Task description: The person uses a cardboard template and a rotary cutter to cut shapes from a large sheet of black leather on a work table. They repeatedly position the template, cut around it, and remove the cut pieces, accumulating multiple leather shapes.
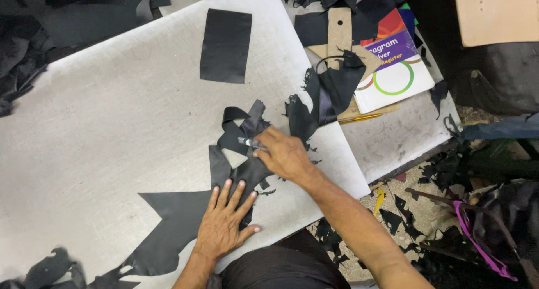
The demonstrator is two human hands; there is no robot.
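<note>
A: Biggest first. Pale grey cutting board [112,132], lying at a tilt across the view and filling most of it. Worn surface, plenty of bare area.

B: And the work piece?

A: Black sheet material [174,216], thin, leather-like, lying flat on the board's near edge. Jagged outline, with a narrow neck running up toward a tangle of offcut strips [244,123]. My read: light, limp, no stiffness at all. It would fold or slide if lifted by one corner. Better pinned flat than picked up.

B: Where would you hold it?

A: On the broad part, close beside the cut line, palm down. That is what the left hand [224,221] does: fingers spread, flat on the sheet, pressing, gripping nothing.

B: The other hand?

A: Right hand [283,154] is closed around a small knife [250,143], grey blade pointing left, tip at the narrow neck of the sheet just beyond the left fingertips. The blade sits near those fingers.

B: Anything else on the board?

A: A neat black rectangle [225,45] well apart at the far side, likely a finished cut. Crumpled black scraps [331,90] at the board's right edge, overlapping a cardboard template [339,31] and a colourful booklet [396,70].

B: Smallest?

A: Black slivers [396,216] scattered on the floor to the right.
</note>
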